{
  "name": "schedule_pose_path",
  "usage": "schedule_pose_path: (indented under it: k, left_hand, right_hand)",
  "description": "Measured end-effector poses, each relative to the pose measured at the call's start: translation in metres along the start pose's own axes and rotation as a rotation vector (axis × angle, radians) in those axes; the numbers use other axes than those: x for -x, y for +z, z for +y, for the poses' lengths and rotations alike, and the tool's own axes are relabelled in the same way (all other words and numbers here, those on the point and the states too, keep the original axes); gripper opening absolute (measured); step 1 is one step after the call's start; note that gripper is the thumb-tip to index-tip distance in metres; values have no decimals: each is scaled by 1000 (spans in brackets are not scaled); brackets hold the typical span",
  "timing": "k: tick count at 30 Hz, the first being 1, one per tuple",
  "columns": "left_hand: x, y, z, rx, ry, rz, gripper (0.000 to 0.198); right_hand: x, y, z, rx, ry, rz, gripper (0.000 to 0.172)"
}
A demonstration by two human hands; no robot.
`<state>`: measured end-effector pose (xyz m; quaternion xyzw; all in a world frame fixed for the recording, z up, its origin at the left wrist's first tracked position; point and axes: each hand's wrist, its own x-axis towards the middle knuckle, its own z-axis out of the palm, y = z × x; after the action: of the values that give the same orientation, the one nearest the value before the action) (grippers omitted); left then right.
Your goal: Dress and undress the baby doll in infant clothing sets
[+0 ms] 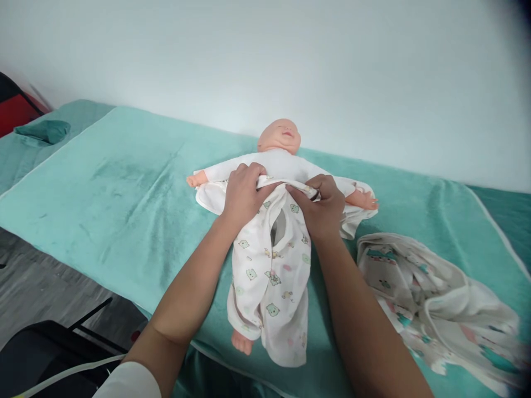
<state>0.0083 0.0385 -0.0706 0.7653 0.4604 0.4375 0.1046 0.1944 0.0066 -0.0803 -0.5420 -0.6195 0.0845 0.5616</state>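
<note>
A baby doll (279, 135) lies on its back with its arms stretched out, its head toward the wall. It wears a white top (274, 160) and printed baby pants (249, 276) with small bear figures and a slit at the crotch. My left hand (245, 193) grips the waistband on the left side, thumb inward. On the other side my right hand (323, 204) is closed on the same waistband, near the doll's belly. One bare foot (241, 342) sticks out of the left pant leg; the other leg's end is covered by cloth.
A crumpled white printed cloth (435, 298) lies to the right on the green-covered table (124, 182). The white wall (265, 61) rises behind it. A black chair (45, 359) stands at the lower left, with a pale cable (74, 371) across it. Something red and black (16, 105) is at the far left.
</note>
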Motion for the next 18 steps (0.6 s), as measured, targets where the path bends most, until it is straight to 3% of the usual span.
schedule_pose_path:
  k: [11, 18]
  left_hand:
    - [1, 1, -1, 2, -9, 13, 24]
    - [7, -1, 2, 41, -108, 30, 31]
  right_hand:
    - [0, -3, -8, 92, 144, 3, 41]
    - [3, -8, -9, 238, 147, -47, 56]
